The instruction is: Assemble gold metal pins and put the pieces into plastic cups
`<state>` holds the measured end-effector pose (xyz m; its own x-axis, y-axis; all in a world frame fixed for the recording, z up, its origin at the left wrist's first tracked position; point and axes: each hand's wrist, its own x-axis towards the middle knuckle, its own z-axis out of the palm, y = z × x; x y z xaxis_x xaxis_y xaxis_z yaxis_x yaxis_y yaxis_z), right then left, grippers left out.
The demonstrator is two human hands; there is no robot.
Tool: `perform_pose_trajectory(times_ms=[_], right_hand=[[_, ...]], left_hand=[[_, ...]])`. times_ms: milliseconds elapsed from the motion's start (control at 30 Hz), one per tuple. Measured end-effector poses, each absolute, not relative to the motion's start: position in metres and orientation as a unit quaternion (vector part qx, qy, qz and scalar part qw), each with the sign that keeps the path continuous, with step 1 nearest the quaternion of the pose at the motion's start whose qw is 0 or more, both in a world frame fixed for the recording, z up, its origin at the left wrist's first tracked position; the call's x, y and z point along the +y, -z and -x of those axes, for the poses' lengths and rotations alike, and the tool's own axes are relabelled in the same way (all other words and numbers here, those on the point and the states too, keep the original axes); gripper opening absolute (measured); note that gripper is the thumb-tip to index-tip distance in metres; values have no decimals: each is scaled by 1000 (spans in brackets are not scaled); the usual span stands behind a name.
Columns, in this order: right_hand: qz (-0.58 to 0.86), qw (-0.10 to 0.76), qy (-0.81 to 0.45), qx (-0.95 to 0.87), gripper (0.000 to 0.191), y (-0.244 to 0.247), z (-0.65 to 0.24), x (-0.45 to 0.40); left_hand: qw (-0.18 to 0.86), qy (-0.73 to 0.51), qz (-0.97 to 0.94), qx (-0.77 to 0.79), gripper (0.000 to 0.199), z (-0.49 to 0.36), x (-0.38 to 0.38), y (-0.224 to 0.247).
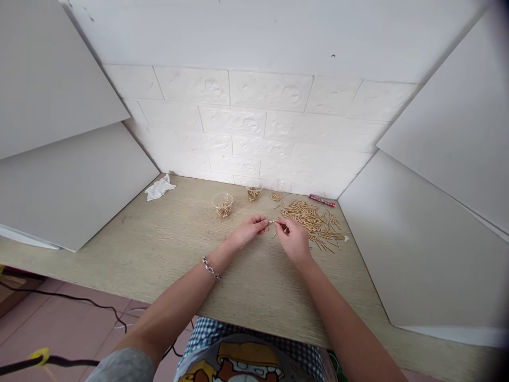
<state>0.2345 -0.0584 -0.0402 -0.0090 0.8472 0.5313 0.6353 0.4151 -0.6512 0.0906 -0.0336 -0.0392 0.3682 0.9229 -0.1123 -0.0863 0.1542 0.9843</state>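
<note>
Right hand [293,241] pinches a thin brass pin [272,222], left hand [250,231] narrowly closed beside it, both left of the pin pile [312,225]; light, stiff, slippery, so hold by the shaft.

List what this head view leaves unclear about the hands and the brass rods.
Brass pin at the fingers of the right hand: head view, its ends and the grip hidden by the fingers.
Brass rod pile: head view, lower rods hidden by those on top.
Clear plastic cup: head view, contents too small to count.
Red item: head view, too small to identify.
</note>
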Motion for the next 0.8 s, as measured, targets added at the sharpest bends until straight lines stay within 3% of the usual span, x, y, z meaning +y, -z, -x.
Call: perform_pose_trajectory(times_ms=[500, 800], right_hand=[[497, 392, -47, -772, 22, 42, -239, -57], [508, 405, -165, -742, 17, 41, -244, -52]], left_hand=[[519, -341, -635, 460, 24, -89, -32, 37], [514, -322, -661, 441, 21, -86, -33, 34]])
